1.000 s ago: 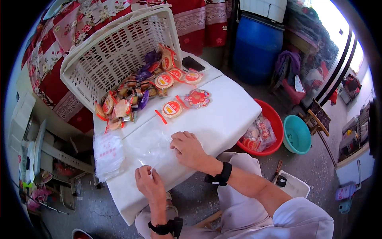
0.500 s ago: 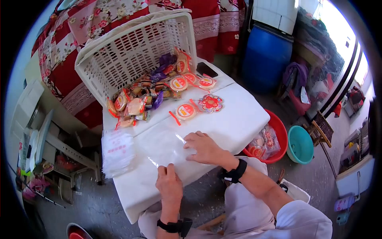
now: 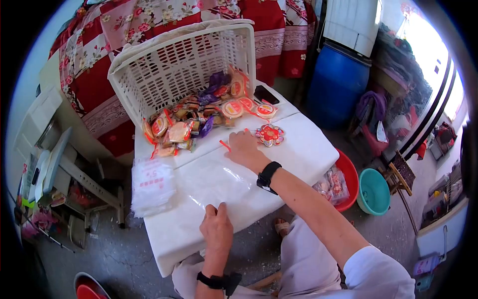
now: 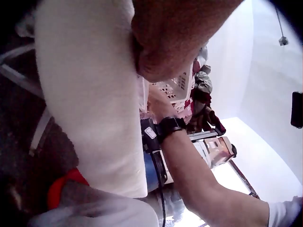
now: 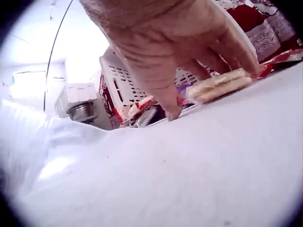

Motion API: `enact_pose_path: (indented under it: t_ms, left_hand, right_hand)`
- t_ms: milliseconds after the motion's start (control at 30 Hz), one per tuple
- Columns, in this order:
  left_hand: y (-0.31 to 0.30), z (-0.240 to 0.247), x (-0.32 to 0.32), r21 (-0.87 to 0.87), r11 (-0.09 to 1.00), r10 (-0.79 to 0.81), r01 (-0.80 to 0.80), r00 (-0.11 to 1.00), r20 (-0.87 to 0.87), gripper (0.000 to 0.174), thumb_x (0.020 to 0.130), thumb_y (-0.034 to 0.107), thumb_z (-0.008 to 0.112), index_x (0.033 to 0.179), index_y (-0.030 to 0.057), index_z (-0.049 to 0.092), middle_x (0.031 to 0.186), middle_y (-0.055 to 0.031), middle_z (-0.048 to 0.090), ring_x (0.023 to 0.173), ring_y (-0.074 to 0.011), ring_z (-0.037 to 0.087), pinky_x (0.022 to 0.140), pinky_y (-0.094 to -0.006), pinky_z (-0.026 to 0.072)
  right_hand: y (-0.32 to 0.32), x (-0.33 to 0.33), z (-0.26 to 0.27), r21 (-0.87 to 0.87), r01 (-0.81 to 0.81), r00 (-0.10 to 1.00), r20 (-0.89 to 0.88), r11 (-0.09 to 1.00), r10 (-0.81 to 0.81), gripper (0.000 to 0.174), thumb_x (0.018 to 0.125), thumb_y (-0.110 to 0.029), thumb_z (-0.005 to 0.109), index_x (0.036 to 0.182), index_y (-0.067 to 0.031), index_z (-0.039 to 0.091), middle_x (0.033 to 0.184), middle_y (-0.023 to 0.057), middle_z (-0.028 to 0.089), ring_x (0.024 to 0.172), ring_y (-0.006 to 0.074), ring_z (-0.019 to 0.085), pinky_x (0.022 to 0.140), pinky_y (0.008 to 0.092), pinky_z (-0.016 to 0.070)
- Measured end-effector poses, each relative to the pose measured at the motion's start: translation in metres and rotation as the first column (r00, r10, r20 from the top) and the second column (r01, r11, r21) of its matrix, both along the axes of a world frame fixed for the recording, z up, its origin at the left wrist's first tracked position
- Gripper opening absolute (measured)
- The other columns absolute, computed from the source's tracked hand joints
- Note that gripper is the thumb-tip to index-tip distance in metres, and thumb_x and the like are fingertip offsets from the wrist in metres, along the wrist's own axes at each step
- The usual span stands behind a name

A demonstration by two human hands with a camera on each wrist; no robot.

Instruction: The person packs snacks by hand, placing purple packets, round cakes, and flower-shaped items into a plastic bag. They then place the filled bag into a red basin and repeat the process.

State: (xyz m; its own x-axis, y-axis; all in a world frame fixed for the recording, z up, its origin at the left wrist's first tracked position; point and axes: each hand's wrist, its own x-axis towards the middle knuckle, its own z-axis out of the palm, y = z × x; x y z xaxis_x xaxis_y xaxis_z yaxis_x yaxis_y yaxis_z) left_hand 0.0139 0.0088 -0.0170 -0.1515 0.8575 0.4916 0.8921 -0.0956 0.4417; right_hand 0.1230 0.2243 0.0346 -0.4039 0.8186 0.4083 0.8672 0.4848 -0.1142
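Observation:
In the head view, my left hand (image 3: 217, 233) is at the table's front edge, thumb and forefinger pinching the near edge of a clear plastic bag (image 3: 209, 180) that lies flat. My right hand (image 3: 245, 149) reaches across the tabletop over a wrapped round cracker, mostly hidden there. The right wrist view shows this pale cracker (image 5: 222, 86) in clear wrapping under the spread fingers, with the thumb down on the near side. Just right of that hand lies a red flower-shaped packet (image 3: 270, 135). A stack of printed plastic bags (image 3: 152, 187) lies at the table's left.
A white plastic basket (image 3: 184, 55) lies tipped at the back, with wrapped snacks (image 3: 179, 130) spilling out. A phone (image 3: 266, 94) lies beside it. Right of the table (image 3: 303, 144) stand a red basin (image 3: 351, 172) holding filled bags and a teal basin (image 3: 374, 192).
My right hand has left the clear bag and moved forward to the round cracker beside the flower-shaped packet. My left hand stays at the bag's near edge.

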Motion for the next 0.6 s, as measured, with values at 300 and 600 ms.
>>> enact_pose_path:
  t_ms: [300,600]
  left_hand:
    - [0.004,0.0,-0.002,0.015,0.999,0.029,-0.029,0.999,0.02,0.017,0.081,0.005,0.059,0.096,0.0076,0.066,0.077,-0.0107,0.053,0.062,-0.0328,0.06,0.053,-0.0435,0.0471]
    - [0.009,0.0,-0.002,0.037,0.997,0.069,-0.071,0.996,0.048,0.013,0.084,0.008,0.059,0.095,0.0057,0.065,0.077,-0.0134,0.06,0.062,-0.035,0.061,0.053,-0.0437,0.0467]
  right_hand:
    - [-0.03,0.048,0.015,-0.149,-0.031,0.891,-0.452,0.988,-0.04,0.025,0.087,-0.022,0.057,0.077,0.0008,0.058,0.072,0.0142,0.062,0.064,0.0275,0.062,0.057,0.0391,0.047]
    - [-0.142,0.093,-0.002,-0.604,-0.621,0.384,-0.79,0.5,-0.478,0.032,0.097,-0.032,0.048,0.075,-0.0082,0.055,0.061,-0.0045,0.043,0.05,0.0041,0.037,0.043,0.0222,0.0283]
